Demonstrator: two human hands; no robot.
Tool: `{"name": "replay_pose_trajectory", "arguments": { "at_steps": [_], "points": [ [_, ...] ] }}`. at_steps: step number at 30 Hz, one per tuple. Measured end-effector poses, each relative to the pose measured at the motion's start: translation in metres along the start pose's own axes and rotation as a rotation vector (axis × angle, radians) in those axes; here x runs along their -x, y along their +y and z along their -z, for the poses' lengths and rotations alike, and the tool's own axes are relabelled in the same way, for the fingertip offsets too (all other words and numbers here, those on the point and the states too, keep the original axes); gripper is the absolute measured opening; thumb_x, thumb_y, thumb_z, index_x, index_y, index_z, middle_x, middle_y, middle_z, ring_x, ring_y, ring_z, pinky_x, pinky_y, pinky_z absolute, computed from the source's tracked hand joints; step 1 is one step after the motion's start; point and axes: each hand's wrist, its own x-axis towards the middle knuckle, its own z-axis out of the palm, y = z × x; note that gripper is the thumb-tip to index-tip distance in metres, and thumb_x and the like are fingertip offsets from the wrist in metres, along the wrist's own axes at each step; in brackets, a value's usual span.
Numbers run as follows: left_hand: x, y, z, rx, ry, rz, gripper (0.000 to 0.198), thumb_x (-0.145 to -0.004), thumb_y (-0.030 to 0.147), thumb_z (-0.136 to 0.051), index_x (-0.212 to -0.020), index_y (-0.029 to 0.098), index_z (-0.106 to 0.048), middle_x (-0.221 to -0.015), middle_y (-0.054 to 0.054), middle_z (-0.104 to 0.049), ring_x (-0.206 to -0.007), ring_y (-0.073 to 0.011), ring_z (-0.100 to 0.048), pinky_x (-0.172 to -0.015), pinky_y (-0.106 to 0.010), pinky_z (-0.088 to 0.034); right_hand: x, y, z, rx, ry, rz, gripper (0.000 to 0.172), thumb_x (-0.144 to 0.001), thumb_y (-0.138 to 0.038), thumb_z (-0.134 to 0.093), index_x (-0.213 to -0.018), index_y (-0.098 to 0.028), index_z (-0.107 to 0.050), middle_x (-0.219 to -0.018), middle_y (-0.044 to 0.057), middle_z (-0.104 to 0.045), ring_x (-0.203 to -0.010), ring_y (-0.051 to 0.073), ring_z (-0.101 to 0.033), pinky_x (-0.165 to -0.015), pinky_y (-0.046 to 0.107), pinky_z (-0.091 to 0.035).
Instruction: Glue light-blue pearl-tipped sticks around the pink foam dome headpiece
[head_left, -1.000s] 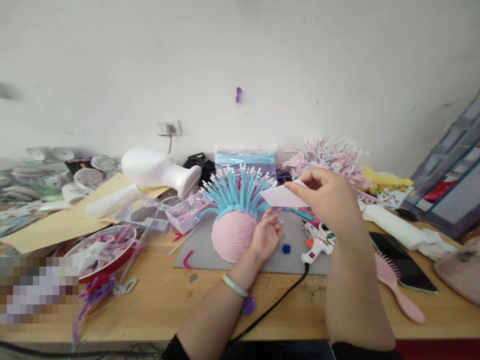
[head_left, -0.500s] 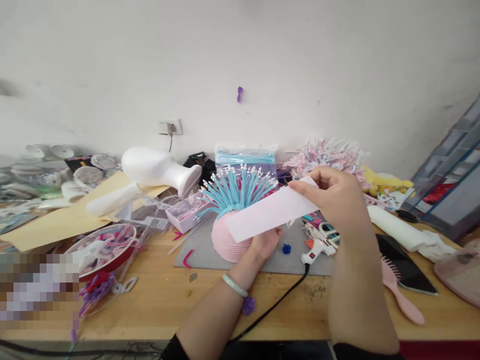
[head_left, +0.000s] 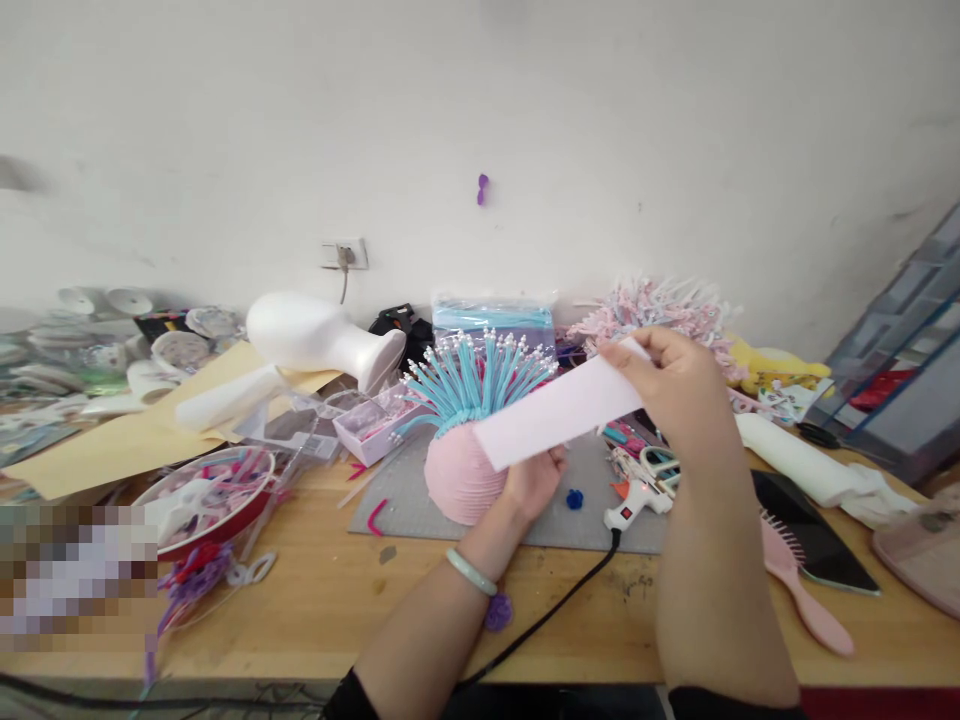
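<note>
A plain pale-pink strip of paper or card (head_left: 562,408) slants across the middle of the view. My right hand (head_left: 671,375) pinches its upper right end between thumb and fingers. Behind and below the strip's lower end sits a ribbed pink dome (head_left: 461,478). From its top fans a spray of light-blue stems (head_left: 469,385) tipped with white beads. My left hand (head_left: 538,485) is beside the dome's right side, partly covered by the strip. Its visible fingertips are curled, and what they hold, if anything, is hidden. A jade-coloured bangle (head_left: 471,572) circles the left wrist.
The dome stands on a grey mat (head_left: 585,525). A corded glue gun (head_left: 634,502) and a blue flower (head_left: 574,498) lie to its right. Farther right is a pink hairbrush (head_left: 806,600). A white foam head (head_left: 300,330) lies behind; a red-sided bowl (head_left: 217,530) stands left.
The strip has moved right and slightly up with my right hand, uncovering more of the pink dome. My left hand has barely moved.
</note>
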Motion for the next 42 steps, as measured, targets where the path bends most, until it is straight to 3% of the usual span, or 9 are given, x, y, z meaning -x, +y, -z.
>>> {"name": "replay_pose_trajectory", "arguments": {
  "at_steps": [4,7,10,14,16,19,24,31,42],
  "points": [
    [0.0,0.002,-0.002,0.066,-0.039,0.078,0.028,-0.065,0.01,-0.058,-0.088,0.022,-0.049,-0.074,0.005,-0.053,-0.052,-0.0063,-0.045,-0.05,-0.019,-0.032,-0.018,0.023,0.005,0.109,0.606,0.009,0.026,-0.083,-0.037,-0.039,-0.089,-0.017,-0.054,-0.09,0.01,-0.06,-0.087,0.022,-0.056,-0.074,0.035,-0.042],
    [0.0,0.002,-0.003,0.086,-0.032,0.086,0.032,-0.064,0.012,-0.059,-0.091,0.023,-0.047,-0.074,0.005,-0.052,-0.052,-0.0061,-0.044,-0.049,-0.019,-0.031,-0.032,0.049,0.003,0.175,0.712,-0.058,0.025,-0.083,-0.03,-0.034,-0.097,-0.017,-0.051,-0.101,0.013,-0.059,-0.096,0.024,-0.055,-0.08,0.037,-0.04],
    [0.0,0.002,-0.003,0.088,-0.029,0.076,0.031,-0.063,0.012,-0.059,-0.089,0.022,-0.047,-0.072,0.006,-0.052,-0.051,-0.0062,-0.044,-0.048,-0.02,-0.03,-0.043,0.081,-0.009,0.256,0.468,-0.211,0.024,-0.078,-0.029,-0.041,-0.093,-0.016,-0.054,-0.096,0.015,-0.062,-0.09,0.027,-0.057,-0.077,0.04,-0.041],
    [0.0,0.002,-0.002,0.082,-0.039,0.067,0.032,-0.062,0.013,-0.06,-0.09,0.022,-0.047,-0.073,0.006,-0.052,-0.051,-0.0062,-0.044,-0.049,-0.02,-0.03,-0.046,0.103,-0.027,0.363,-0.089,-0.383,0.03,-0.068,-0.029,-0.055,-0.093,-0.011,-0.058,-0.093,0.02,-0.063,-0.087,0.031,-0.059,-0.074,0.04,-0.042],
    [0.0,0.002,-0.003,0.071,-0.04,0.068,0.032,-0.062,0.014,-0.06,-0.09,0.023,-0.048,-0.073,0.006,-0.052,-0.051,-0.0059,-0.044,-0.049,-0.02,-0.03,-0.04,0.091,-0.03,0.4,-0.101,-0.285,0.032,-0.069,-0.031,-0.056,-0.094,-0.011,-0.06,-0.099,0.02,-0.062,-0.095,0.031,-0.056,-0.079,0.04,-0.041],
    [0.0,0.002,-0.003,0.067,-0.041,0.077,0.034,-0.062,0.013,-0.06,-0.091,0.023,-0.048,-0.073,0.006,-0.051,-0.051,-0.0055,-0.043,-0.049,-0.019,-0.03,-0.029,0.048,-0.033,0.316,0.135,0.027,0.028,-0.077,-0.032,-0.046,-0.094,-0.015,-0.061,-0.102,0.014,-0.063,-0.099,0.025,-0.055,-0.085,0.037,-0.039],
    [0.001,0.002,-0.003,0.07,-0.058,0.082,0.038,-0.06,0.011,-0.06,-0.093,0.024,-0.046,-0.071,0.007,-0.05,-0.05,-0.0051,-0.042,-0.049,-0.019,-0.029,-0.04,-0.021,-0.073,0.375,-0.129,0.349,0.028,-0.083,-0.033,-0.042,-0.084,-0.017,-0.065,-0.09,0.01,-0.067,-0.092,0.022,-0.056,-0.085,0.034,-0.036],
    [0.004,0.001,-0.007,0.081,-0.042,0.088,0.039,-0.059,0.011,-0.059,-0.092,0.024,-0.044,-0.071,0.007,-0.05,-0.049,-0.0048,-0.043,-0.048,-0.019,-0.028,-0.091,-0.025,-0.134,0.737,-0.518,0.28,0.046,-0.076,-0.047,-0.05,-0.095,-0.009,-0.065,-0.096,0.021,-0.066,-0.095,0.03,-0.057,-0.082,0.04,-0.037],
    [0.003,0.001,-0.005,0.115,-0.05,0.092,0.038,-0.059,0.013,-0.058,-0.093,0.023,-0.045,-0.07,0.005,-0.053,-0.049,-0.0061,-0.044,-0.047,-0.019,-0.028,-0.1,-0.03,-0.138,0.601,-0.78,0.287,0.022,-0.068,-0.016,-0.051,-0.078,-0.01,-0.07,-0.075,0.009,-0.069,-0.065,0.016,-0.059,-0.055,0.023,-0.038]
  ]
}}
